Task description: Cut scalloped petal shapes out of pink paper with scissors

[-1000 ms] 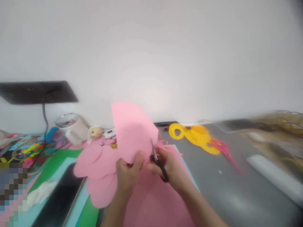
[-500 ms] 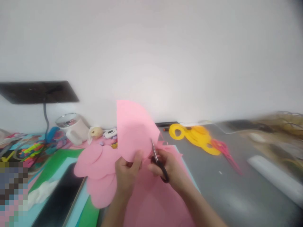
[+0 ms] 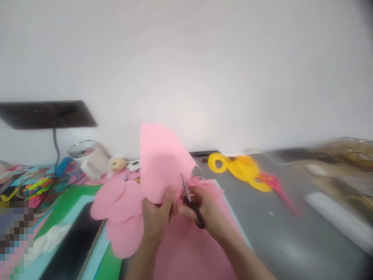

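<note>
A sheet of pink paper [image 3: 160, 159] stands upright in front of me, its lower edge pinched in my left hand [image 3: 159, 212]. My right hand [image 3: 201, 208] grips black-handled scissors [image 3: 186, 190], whose blades point up and to the left against the paper's right side. Cut edges of the paper curl beside the blades. Under both hands lies more pink paper [image 3: 189, 249]. Several rounded pink paper cutouts [image 3: 125, 212] overlap just left of my left hand. How far apart the blades are is hard to make out.
Yellow paper rings [image 3: 247, 171] and pink scissors [image 3: 278, 188] lie on the grey table [image 3: 271, 233] to the right. At the left are a white mug [image 3: 93, 163], a dark phone-like slab [image 3: 77, 237], and green and light-blue sheets. A white bar [image 3: 340, 217] lies far right.
The scissors and my right hand have shifted slightly left, further along the paper. The sheet has tilted a little left, and its cut edge now curls more.
</note>
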Available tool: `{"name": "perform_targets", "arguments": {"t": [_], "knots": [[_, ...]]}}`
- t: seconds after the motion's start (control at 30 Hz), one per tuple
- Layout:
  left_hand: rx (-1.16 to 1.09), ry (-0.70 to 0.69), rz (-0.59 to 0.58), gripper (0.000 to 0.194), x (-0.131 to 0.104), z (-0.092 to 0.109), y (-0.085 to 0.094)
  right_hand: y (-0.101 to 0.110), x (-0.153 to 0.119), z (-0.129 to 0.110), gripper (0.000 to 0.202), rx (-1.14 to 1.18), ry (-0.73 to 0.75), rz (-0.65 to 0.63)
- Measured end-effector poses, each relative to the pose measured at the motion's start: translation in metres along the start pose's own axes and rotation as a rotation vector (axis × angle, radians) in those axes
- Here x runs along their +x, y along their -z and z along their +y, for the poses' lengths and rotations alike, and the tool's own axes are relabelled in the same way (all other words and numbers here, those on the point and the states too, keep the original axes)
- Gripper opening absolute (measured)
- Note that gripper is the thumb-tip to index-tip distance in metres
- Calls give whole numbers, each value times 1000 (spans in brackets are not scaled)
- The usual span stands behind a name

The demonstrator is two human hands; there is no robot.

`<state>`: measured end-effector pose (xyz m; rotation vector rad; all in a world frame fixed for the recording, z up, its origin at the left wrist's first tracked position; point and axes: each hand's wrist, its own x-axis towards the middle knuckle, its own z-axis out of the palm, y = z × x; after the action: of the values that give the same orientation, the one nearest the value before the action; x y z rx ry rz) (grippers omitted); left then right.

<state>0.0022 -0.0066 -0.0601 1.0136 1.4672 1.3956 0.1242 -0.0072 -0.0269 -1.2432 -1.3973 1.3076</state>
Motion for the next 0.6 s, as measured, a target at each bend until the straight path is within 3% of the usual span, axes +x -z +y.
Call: {"name": "perform_targets", "arguments": {"t": [0.17, 0.33, 0.6], "knots": [[43, 10, -8, 50, -2, 1, -1, 1, 3, 12, 38, 49, -51, 9], [39, 31, -13, 50, -2, 1, -2, 2, 3, 24, 36, 155, -65, -30], [32, 31, -1, 49, -2, -1, -2, 1, 4, 19, 44, 102, -71, -26]]}}
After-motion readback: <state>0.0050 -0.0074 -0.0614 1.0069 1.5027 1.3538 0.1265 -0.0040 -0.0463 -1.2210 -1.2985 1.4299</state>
